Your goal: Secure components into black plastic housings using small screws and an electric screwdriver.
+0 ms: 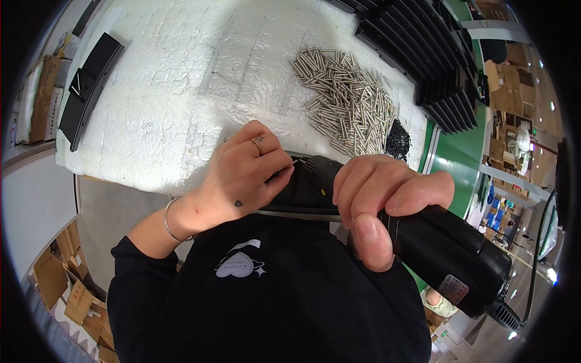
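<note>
My right hand point(387, 199) is wrapped round a black corded electric screwdriver point(451, 257). The tool's dark ribbed front end point(321, 174) points left, over a black part point(296, 196) that lies at the near table edge against my body. Beside that front end is my left hand point(251, 172), its fingers curled and pressed together at the black part. A small shiny bit shows by its fingertips, but what they hold is hidden. Beyond both hands lies a pile of silver metal pins point(351, 100), with a small heap of tiny black pieces point(397, 140) at its right.
White padded covering point(175, 78) spreads over the table. A black curved panel point(88, 91) lies at the far left. Several black ribbed panels point(417, 48) stand at the far right, beside a green surface point(475, 151). The tool's cord point(535, 260) rises at the right. Cardboard boxes point(78, 302) sit lower left.
</note>
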Action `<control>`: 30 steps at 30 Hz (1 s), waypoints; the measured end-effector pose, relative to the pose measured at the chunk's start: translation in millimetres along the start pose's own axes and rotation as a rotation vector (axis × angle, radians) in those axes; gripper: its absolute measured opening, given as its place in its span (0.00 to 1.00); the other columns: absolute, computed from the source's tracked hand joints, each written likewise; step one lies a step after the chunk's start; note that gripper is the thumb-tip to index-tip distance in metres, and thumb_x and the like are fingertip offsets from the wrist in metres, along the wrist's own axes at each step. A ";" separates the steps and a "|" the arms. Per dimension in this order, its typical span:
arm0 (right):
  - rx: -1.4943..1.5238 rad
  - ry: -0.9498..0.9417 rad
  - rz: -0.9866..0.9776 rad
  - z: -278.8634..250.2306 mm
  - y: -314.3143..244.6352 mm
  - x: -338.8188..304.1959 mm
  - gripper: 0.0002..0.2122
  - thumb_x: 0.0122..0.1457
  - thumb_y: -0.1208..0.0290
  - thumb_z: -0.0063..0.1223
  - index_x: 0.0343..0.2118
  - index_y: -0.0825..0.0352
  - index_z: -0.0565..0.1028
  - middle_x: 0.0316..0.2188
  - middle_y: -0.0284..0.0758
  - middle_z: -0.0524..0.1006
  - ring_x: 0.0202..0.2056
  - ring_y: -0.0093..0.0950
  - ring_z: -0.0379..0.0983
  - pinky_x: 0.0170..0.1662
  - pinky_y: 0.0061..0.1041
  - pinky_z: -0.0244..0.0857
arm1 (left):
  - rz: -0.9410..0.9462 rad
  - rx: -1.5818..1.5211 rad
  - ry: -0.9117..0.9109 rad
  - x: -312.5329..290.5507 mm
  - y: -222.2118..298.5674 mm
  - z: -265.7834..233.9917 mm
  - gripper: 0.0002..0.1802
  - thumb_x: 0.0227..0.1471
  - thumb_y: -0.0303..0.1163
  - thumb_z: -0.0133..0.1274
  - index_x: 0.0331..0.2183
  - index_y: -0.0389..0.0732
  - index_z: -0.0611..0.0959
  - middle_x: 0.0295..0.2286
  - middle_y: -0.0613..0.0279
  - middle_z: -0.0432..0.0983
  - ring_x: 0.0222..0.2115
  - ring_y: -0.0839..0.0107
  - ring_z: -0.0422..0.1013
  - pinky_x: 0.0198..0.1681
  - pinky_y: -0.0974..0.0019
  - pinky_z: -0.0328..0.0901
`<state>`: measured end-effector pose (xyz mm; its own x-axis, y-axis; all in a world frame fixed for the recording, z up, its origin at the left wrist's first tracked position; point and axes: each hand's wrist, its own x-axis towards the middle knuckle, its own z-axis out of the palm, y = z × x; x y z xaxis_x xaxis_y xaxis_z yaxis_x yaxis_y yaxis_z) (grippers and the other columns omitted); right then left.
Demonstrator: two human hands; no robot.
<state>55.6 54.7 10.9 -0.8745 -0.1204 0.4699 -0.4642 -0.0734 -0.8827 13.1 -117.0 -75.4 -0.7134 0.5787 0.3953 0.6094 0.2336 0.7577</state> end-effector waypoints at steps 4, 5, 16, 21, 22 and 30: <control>-0.013 -0.031 0.004 0.1 -1.7 0.4 0.15 0.52 0.79 0.55 0.36 0.61 0.59 0.18 0.29 0.69 0.16 0.23 0.66 0.24 0.26 0.63 | -0.003 0.015 -0.013 -1.1 2.2 1.0 0.08 0.35 0.23 0.62 0.22 0.41 0.79 0.23 0.66 0.70 0.31 0.65 0.69 0.29 0.65 0.67; -0.012 -0.029 0.004 0.4 -2.0 -0.3 0.16 0.52 0.79 0.55 0.36 0.61 0.59 0.18 0.29 0.69 0.17 0.23 0.66 0.24 0.26 0.63 | -0.007 0.020 -0.018 -1.3 2.8 1.7 0.08 0.35 0.23 0.62 0.22 0.41 0.79 0.23 0.66 0.70 0.31 0.65 0.69 0.29 0.65 0.67; 0.158 0.283 -0.248 -37.2 -34.6 -8.7 0.15 0.52 0.75 0.44 0.45 0.66 0.65 0.17 0.23 0.62 0.18 0.16 0.59 0.28 0.19 0.54 | 0.009 0.163 -0.157 1.8 26.3 -12.0 0.33 0.32 0.38 0.68 0.44 0.39 0.76 0.36 0.57 0.69 0.40 0.57 0.67 0.41 0.60 0.65; 0.098 0.520 -0.352 -67.0 -43.7 -27.7 0.17 0.54 0.75 0.43 0.48 0.64 0.65 0.17 0.24 0.58 0.18 0.17 0.56 0.29 0.22 0.53 | -0.242 -0.108 -0.361 16.5 26.4 -48.1 0.37 0.36 0.32 0.66 0.51 0.40 0.71 0.39 0.57 0.74 0.40 0.62 0.71 0.47 0.62 0.64; 0.100 0.562 -0.351 -74.1 -46.7 -34.0 0.16 0.54 0.75 0.43 0.48 0.64 0.65 0.17 0.24 0.58 0.18 0.17 0.56 0.29 0.22 0.52 | -0.329 -0.408 -0.292 20.1 19.0 -60.2 0.33 0.41 0.29 0.64 0.51 0.42 0.71 0.34 0.57 0.77 0.33 0.71 0.71 0.40 0.68 0.66; 0.009 0.749 -0.254 -101.5 -42.4 -75.9 0.13 0.55 0.74 0.44 0.44 0.65 0.64 0.18 0.24 0.57 0.20 0.16 0.56 0.33 0.22 0.50 | -0.476 -0.503 0.241 14.6 -34.5 -203.4 0.34 0.45 0.38 0.60 0.54 0.37 0.70 0.43 0.60 0.73 0.44 0.75 0.68 0.50 0.71 0.61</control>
<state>127.4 167.4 11.8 -0.6056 0.5993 0.5236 -0.6642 -0.0181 -0.7474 -88.8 -275.5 9.9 -0.9528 0.3026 0.0227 0.0226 -0.0039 0.9997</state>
